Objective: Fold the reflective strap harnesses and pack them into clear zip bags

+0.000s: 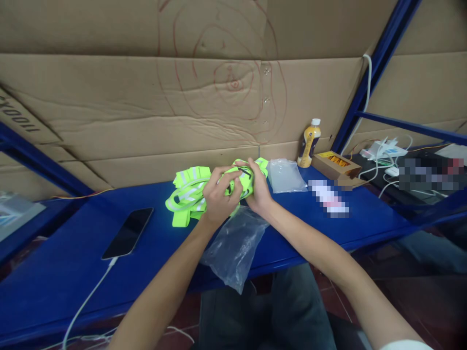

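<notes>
My left hand (221,193) and my right hand (260,187) come together around a bundled fluorescent yellow-green reflective strap (245,179) with silver stripes and dark edging. Both hands have their fingers curled on the bundle, the left from its near left side and the right from its right side. More reflective straps (188,192) lie in a loose heap just left of my left hand. Beneath my wrists a clear plastic bag (239,243) hangs partly over the front edge of the table. A second clear bag (286,176) lies flat to the right of my right hand.
On the blue table (160,265) a phone (128,233) with a white cable (89,304) lies at left. A drink bottle (309,143) and a small open cardboard box (337,167) stand at back right. Cardboard sheets (120,97) wall the back. Blue metal posts (379,61) flank the table.
</notes>
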